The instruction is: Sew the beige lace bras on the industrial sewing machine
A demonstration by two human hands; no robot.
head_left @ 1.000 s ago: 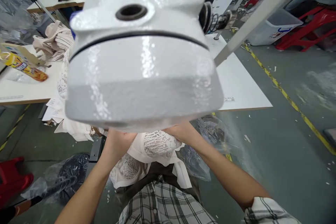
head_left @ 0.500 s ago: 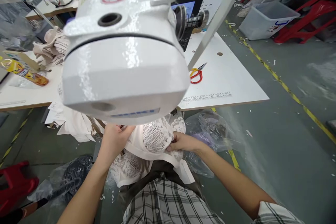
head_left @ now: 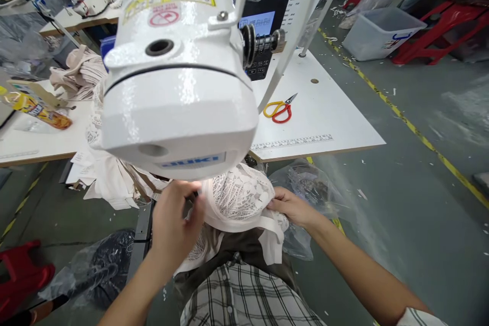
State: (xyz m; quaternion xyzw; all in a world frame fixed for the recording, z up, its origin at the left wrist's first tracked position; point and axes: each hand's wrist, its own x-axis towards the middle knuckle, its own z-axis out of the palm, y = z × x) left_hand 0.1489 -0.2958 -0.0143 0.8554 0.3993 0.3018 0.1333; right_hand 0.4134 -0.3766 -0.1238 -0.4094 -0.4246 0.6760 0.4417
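Observation:
A pale pink lace bra [head_left: 240,196] lies over my lap, just under the front of a white sewing machine [head_left: 179,112]. My right hand [head_left: 292,206] pinches the outer edge of the lace cup between thumb and fingers. On the other side, my left hand [head_left: 175,221] is at the bra's left edge, its thumb apart from the bent fingers and slightly blurred. Nothing shows between them. The machine head hides the needle area and the upper end of the bra. A second cup hangs lower, partly behind my left hand.
Red-and-yellow scissors [head_left: 280,109] and a ruler marking [head_left: 294,141] are on the white table [head_left: 336,117]. More pale fabric pieces [head_left: 110,183] hang at the left, near a drink bottle [head_left: 36,112]. Plastic bags [head_left: 305,183] lie on the floor below the table.
My right hand has moved to the right with the cup edge, spreading the bra. My left hand has shifted right and its thumb has parted from the fingers. The view has shifted slightly.

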